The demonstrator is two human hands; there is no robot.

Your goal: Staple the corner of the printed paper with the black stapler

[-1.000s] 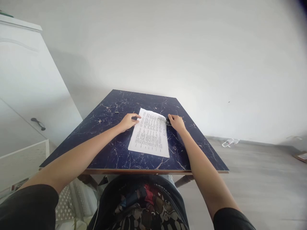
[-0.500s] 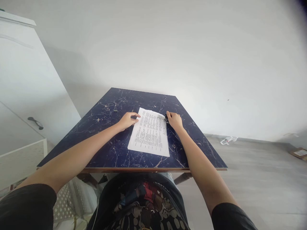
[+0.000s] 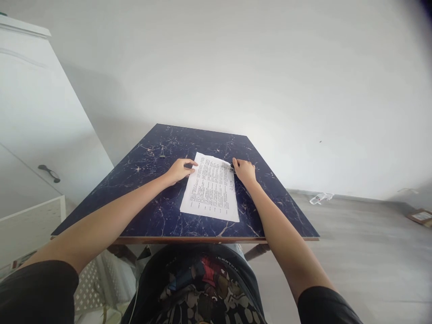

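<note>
Several stacked sheets of printed paper (image 3: 211, 191) lie at a slight slant on the dark blue table. My left hand (image 3: 180, 171) rests at the paper's left edge, thumb and index finger spread apart, the fingertips on the margin. At the upper right edge, my right hand (image 3: 245, 170) is closed around a small black clip (image 3: 232, 167), which looks like a binder clip; most of it is hidden by the fingers. Another small dark clip (image 3: 162, 156) lies apart on the table, to the upper left of my left hand.
The marbled table (image 3: 141, 211) has a brown front edge close to my body and stands by a white wall. To the left is a white cabinet (image 3: 40, 112) with a dark handle. A clear plastic item (image 3: 320, 198) and a cardboard box (image 3: 420, 217) are on the floor at right.
My right hand has shifted slightly left, bringing the black clip further over the paper's edge. My left hand and the paper stay almost in place.
</note>
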